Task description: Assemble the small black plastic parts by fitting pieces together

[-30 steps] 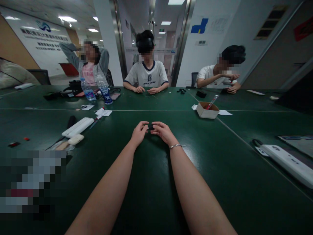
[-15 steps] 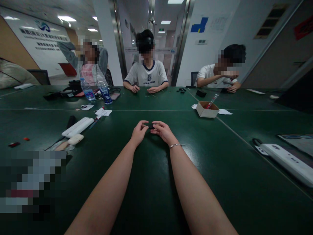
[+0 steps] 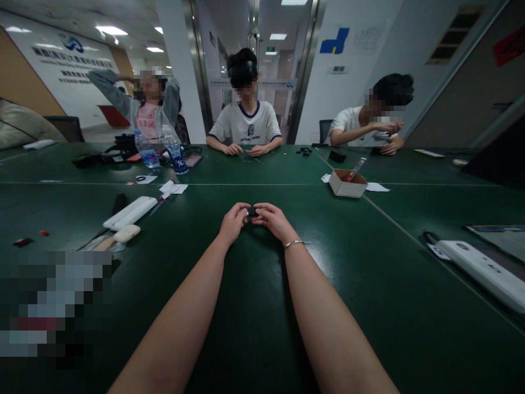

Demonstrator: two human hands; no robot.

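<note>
My left hand (image 3: 233, 224) and right hand (image 3: 273, 220) pinch one small dark piece (image 3: 252, 212) between them, over the green table (image 3: 254, 306). I judge it light and stiff; I would grip its ends gently.

Looks like an office meeting room to me: a broad green table (image 3: 361, 268) stretches toward twelve o'clock, metal-framed glass doors (image 3: 279, 68) stand beyond it, a white wall (image 3: 84, 97) between ten and eleven bears a logo (image 3: 73, 44) and lettering (image 3: 76, 65), and panel lights (image 3: 111, 30) glow overhead.
</note>
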